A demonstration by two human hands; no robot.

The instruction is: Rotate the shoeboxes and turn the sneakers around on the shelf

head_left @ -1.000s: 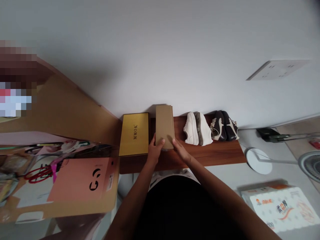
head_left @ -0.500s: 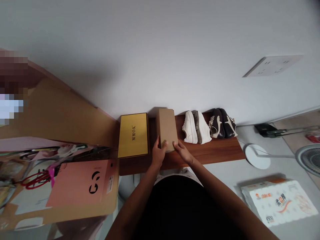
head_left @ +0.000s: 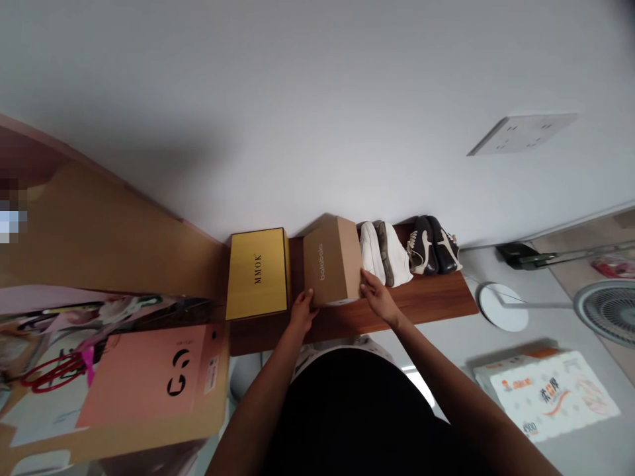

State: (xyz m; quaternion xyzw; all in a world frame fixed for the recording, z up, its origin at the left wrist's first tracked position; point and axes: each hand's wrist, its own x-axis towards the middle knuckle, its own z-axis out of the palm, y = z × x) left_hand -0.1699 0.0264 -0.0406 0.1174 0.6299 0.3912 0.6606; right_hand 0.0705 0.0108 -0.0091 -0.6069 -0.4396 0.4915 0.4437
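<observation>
Kraft box [head_left: 331, 261] turned logo-up, wide grip by left hand [head_left: 302, 312] and right hand [head_left: 378, 297], tight between gold box [head_left: 258, 274] and sneakers [head_left: 385, 254]

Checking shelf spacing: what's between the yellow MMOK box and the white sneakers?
Between the yellow box and the white sneakers, the head view shows a cardboard box, held by the left hand and the right hand.

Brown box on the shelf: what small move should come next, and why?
Probably slide the box left and square it, using the left hand and right hand: it sits tilted, crowding the white sneakers, with a narrow gap beside the yellow box.
</observation>
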